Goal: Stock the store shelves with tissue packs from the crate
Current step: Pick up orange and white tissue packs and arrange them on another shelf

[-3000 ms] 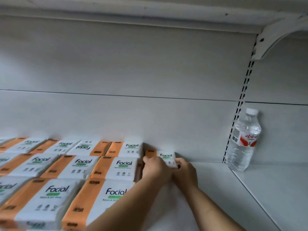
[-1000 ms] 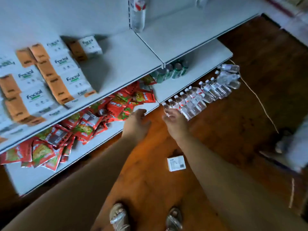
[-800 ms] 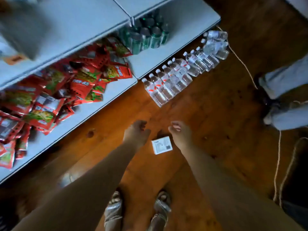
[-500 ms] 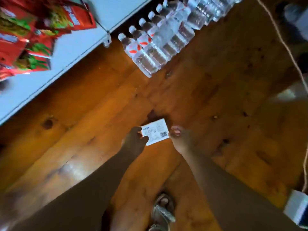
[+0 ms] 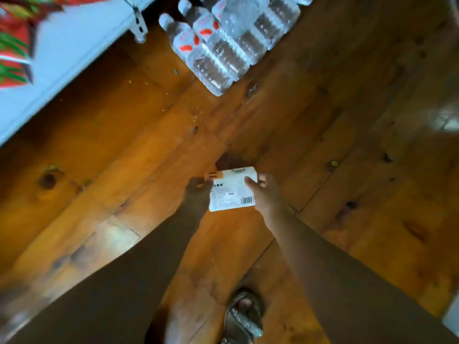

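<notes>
Far left top, red and green snack packets (image 5: pixel 13 43), blurred, lie on a white shelf (image 5: pixel 64 60) that runs diagonally across the corner, with its metal foot (image 5: pixel 139 29) on the floor at the right end. Wooden floor (image 5: pixel 119 145) fills most of the view: orange-brown varnished planks with seams running diagonally, a dark knot (image 5: pixel 47 180) at left, small pale specks below the shelf foot and dull shine patches at lower left. Top centre, clear water bottles (image 5: pixel 218 50) with red labels lie on their sides in a tight row on the boards, just right of the shelf foot. At centre, the left hand (image 5: pixel 197 194) grips the left, orange end of the tissue pack (image 5: pixel 232 192), fingers curled on its edge. The pack is white, barcode face up, and held between both hands low over the floor; cannot tell if it touches the boards, though a dark shadow sits just beyond it. The right hand (image 5: pixel 267 194) holds the pack's right side, thumb across the top face and fingers wrapped on the far edge. Both bare forearms come in from the bottom of the frame. Bottom centre, a foot in a silver sandal (image 5: pixel 244 316) stands on the planks. Further right there are more knots and a bright glare patch (image 5: pixel 447 120) at the right edge. A pale object (image 5: pixel 454 319) is cut off at the lower right corner; cannot tell what it is.
</notes>
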